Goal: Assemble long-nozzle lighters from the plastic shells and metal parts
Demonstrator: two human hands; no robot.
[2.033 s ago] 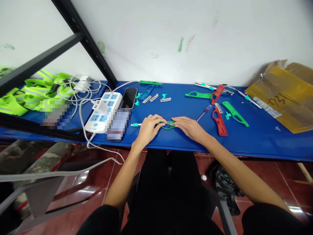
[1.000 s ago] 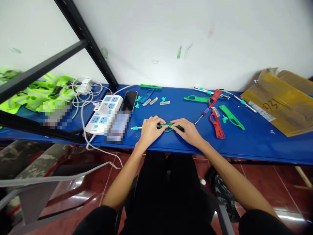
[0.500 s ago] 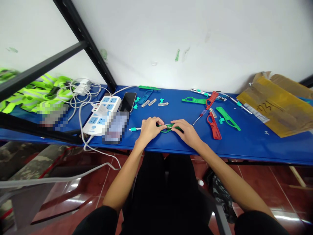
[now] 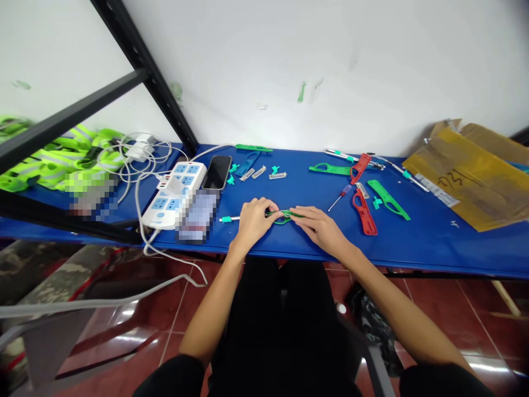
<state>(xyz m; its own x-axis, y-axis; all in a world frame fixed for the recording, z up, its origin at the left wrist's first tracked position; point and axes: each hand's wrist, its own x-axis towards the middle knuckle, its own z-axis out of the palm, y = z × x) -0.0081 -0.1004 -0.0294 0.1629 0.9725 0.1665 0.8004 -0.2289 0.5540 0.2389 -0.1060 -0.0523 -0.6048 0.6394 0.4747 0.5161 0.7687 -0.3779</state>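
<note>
Low over the front of the table, my left hand [image 4: 255, 221] pinches a green lighter handle half [image 4: 282, 222] between thumb and fingers. A metal lighter tube [image 4: 233, 219] with a teal piece on it sticks out to the left of that hand. My right hand [image 4: 320, 227] holds the other end of the green handle, its fingers together and laid along it. Small parts inside the handle are too fine to make out. Right of my hands lie a screwdriver [image 4: 340, 197], a red handle half [image 4: 364, 212] and another green handle half [image 4: 388, 199].
Clear fuel tanks [image 4: 259, 172] and teal triggers [image 4: 275, 170] lie behind my hands. A power strip [image 4: 176, 194] and a phone [image 4: 217, 173] are on the left, beside a black shelf post [image 4: 155, 82]. An opened cardboard box [image 4: 475, 182] stands right.
My right hand's fingers have straightened and lie flatter along the green handle. My left hand keeps its pinch. The whole view has shifted slightly.
</note>
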